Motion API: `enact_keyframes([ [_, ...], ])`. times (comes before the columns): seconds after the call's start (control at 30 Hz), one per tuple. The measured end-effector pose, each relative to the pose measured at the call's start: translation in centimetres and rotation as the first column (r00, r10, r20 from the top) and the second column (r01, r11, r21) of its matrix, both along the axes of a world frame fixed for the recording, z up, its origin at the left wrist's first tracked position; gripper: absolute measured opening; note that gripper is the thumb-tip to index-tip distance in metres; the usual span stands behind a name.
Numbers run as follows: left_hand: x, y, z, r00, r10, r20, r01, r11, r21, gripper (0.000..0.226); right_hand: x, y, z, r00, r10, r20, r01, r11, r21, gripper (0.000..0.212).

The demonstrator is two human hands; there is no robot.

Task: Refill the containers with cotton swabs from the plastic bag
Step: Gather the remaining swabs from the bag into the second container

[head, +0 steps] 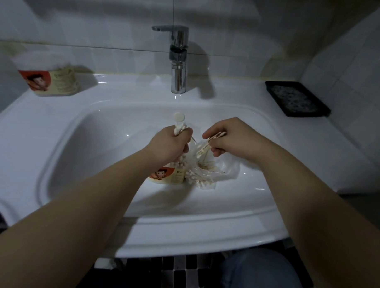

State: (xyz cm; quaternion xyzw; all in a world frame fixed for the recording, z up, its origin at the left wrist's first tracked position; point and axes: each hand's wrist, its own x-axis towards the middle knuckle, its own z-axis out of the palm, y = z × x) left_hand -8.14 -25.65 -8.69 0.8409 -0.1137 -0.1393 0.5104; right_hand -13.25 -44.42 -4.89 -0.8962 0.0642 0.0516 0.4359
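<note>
Over the sink basin my left hand [170,144] grips a clear round container [168,174] with a red cartoon label, tilted on its side. Its white flip lid [179,117] stands open above my fingers, and swab tips show at the mouth. My right hand [227,137] pinches a small bunch of cotton swabs [208,143] just to the right of that mouth. Under both hands a clear plastic bag [218,170] with several more swabs lies in the basin. A second labelled container [50,77] stands on the rim at the back left.
A chrome faucet [178,59] rises at the back centre of the white sink [77,144]. A black soap tray [297,99] sits on the right rim. White tiled walls close in behind and to the right. Dark mosaic floor and my knee show below.
</note>
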Motion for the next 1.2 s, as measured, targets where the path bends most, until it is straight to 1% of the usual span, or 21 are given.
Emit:
enact_keyframes([
  [0.07, -0.1, 0.0, 0.1, 0.995, 0.003, 0.101, -0.008, 0.999, 0.047, 0.031, 0.0, 0.4, -0.1, 0.999, 0.045, -0.012, -0.046, 0.999, -0.015, 0.026],
  [0.17, -0.3, -0.1, 0.4, 0.986, -0.030, 0.166, 0.017, 0.996, 0.083, 0.028, 0.0, 0.9, -0.1, 0.995, 0.097, -0.010, -0.097, 0.995, -0.025, 0.026],
  [0.23, -0.4, -0.2, 0.3, 0.978, -0.048, 0.203, 0.025, 0.993, 0.115, 0.029, 0.0, 1.0, -0.3, 0.993, 0.114, -0.005, -0.114, 0.993, -0.036, 0.026],
  [0.27, -0.3, -0.3, 0.3, 0.977, -0.036, 0.210, 0.015, 0.995, 0.100, 0.029, 0.0, 1.0, -0.3, 0.993, 0.117, 0.002, -0.117, 0.992, -0.039, 0.026],
  [0.37, 0.1, -0.4, 0.2, 0.984, 0.109, 0.140, -0.100, 0.992, -0.072, 0.023, 0.1, 0.7, -0.1, 0.996, 0.078, 0.039, -0.077, 0.997, -0.023, 0.025],
  [0.43, 0.2, -0.4, 0.4, 0.979, 0.190, 0.077, -0.177, 0.973, -0.151, 0.027, 0.3, 0.5, 0.0, 0.997, 0.024, 0.080, -0.026, 0.999, 0.024, 0.020],
  [0.47, 0.2, -0.3, 0.4, 0.980, 0.192, 0.044, -0.181, 0.967, -0.181, 0.031, 0.3, 0.5, 0.1, 0.995, -0.002, 0.099, -0.004, 0.998, 0.061, 0.018],
  [0.53, 0.0, -0.2, 0.5, 0.991, 0.128, -0.040, -0.134, 0.960, -0.245, 0.036, 0.4, 0.6, 0.1, 0.990, -0.043, 0.131, 0.026, 0.991, 0.134, 0.015],
  [0.6, -0.4, -0.1, 0.5, 0.993, -0.011, -0.115, -0.026, 0.950, -0.310, 0.032, 0.4, 0.6, 0.1, 0.987, -0.054, 0.151, 0.028, 0.985, 0.170, 0.015],
  [0.67, -0.6, -0.1, 0.5, 0.975, -0.142, -0.170, 0.064, 0.916, -0.397, 0.027, 0.4, 0.7, 0.1, 0.986, -0.036, 0.161, 0.008, 0.986, 0.169, 0.016],
  [0.7, -0.7, -0.2, 0.6, 0.969, -0.165, -0.185, 0.072, 0.903, -0.424, 0.030, 0.4, 0.7, 0.1, 0.987, -0.025, 0.159, -0.002, 0.986, 0.167, 0.017],
  [0.77, -0.8, -0.2, 0.6, 0.967, -0.150, -0.206, 0.045, 0.895, -0.444, 0.035, 0.4, 0.7, 0.1, 0.987, -0.017, 0.158, -0.009, 0.986, 0.164, 0.018],
  [0.83, -0.7, -0.1, 0.7, 0.964, -0.159, -0.213, 0.052, 0.899, -0.435, 0.034, 0.5, 0.5, 0.2, 0.984, -0.048, 0.169, 0.021, 0.987, 0.160, 0.018],
  [0.93, -0.6, 0.1, 0.7, 0.954, -0.194, -0.227, 0.088, 0.908, -0.409, 0.030, 0.7, 0.0, 0.3, 0.964, -0.163, 0.210, 0.119, 0.971, 0.207, 0.017],
  [0.97, -0.7, 0.2, 0.6, 0.953, -0.188, -0.238, 0.082, 0.915, -0.395, 0.025, 0.8, -0.3, 0.3, 0.953, -0.205, 0.224, 0.154, 0.962, 0.226, 0.017],
  [1.03, -0.5, 0.1, 0.4, 0.966, -0.126, -0.226, 0.053, 0.951, -0.304, 0.008, 0.9, -0.7, 0.3, 0.936, -0.261, 0.234, 0.204, 0.949, 0.241, 0.017],
  [1.1, 0.1, 0.1, -0.1, 0.980, -0.036, -0.194, -0.006, 0.977, -0.215, 0.015, 1.0, -0.9, 0.1, 0.940, -0.269, 0.209, 0.215, 0.945, 0.247, 0.016],
  [1.2, 0.4, 0.1, 0.0, 0.978, 0.031, -0.208, -0.084, 0.964, -0.251, 0.025, 1.0, -0.7, -0.1, 0.971, -0.186, 0.147, 0.152, 0.964, 0.217, 0.012],
])
